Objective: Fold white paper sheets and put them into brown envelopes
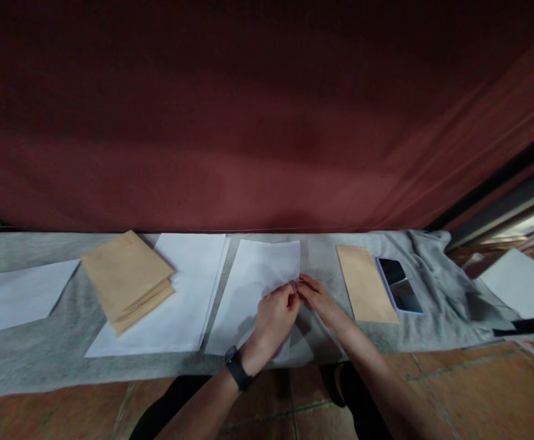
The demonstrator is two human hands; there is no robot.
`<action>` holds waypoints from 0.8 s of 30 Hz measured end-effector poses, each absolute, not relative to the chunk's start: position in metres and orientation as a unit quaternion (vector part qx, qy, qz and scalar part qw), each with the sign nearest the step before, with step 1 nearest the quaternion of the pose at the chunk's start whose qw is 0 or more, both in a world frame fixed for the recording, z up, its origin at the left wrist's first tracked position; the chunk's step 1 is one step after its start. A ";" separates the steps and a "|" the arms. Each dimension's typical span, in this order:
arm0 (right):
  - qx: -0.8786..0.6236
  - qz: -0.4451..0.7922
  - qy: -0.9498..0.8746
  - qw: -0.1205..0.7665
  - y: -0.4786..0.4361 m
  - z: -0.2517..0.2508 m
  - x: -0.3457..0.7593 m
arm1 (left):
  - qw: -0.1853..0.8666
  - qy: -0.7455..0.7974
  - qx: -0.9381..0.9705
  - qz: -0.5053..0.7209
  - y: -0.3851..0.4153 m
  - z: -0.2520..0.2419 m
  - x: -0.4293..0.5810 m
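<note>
A white sheet of paper (257, 275) lies in front of me on a grey cloth (28, 354). My left hand (273, 318), with a black watch on its wrist, rests on the sheet and pinches its right edge. My right hand (319, 298) meets it at the same edge, fingers pressed together on the paper. Both hands touch at the fingertips about halfway along that edge.
A stack of brown envelopes (126, 278) lies on a pile of white sheets (179, 311) to the left. Another white sheet (14, 296) is at the far left. To the right lie one brown envelope (365, 281) and a phone (399, 284). A dark red curtain (248, 122) hangs behind.
</note>
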State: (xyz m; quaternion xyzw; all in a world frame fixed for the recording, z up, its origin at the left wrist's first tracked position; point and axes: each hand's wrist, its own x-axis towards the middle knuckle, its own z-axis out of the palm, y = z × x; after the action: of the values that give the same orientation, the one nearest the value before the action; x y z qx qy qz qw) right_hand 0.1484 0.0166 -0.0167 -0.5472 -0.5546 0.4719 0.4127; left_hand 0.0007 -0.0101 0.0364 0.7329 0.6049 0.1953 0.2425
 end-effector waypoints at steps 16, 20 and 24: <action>-0.648 0.334 -0.565 0.386 0.057 -0.033 0.163 | 0.077 0.646 0.747 0.137 0.015 -0.004 -0.065; -0.657 0.273 -0.603 0.360 0.056 -0.035 0.157 | 0.061 0.630 0.768 0.101 0.008 -0.010 -0.068; -0.683 0.239 -0.610 0.322 0.054 -0.034 0.153 | 0.050 0.589 0.803 0.081 0.005 -0.018 -0.060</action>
State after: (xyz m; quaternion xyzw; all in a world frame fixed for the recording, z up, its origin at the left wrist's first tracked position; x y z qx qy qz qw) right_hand 0.1527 0.0536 -0.0343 -0.6835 -0.6098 0.2392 0.3223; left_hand -0.0600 0.0050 -0.0181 0.8028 0.5886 0.0806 0.0501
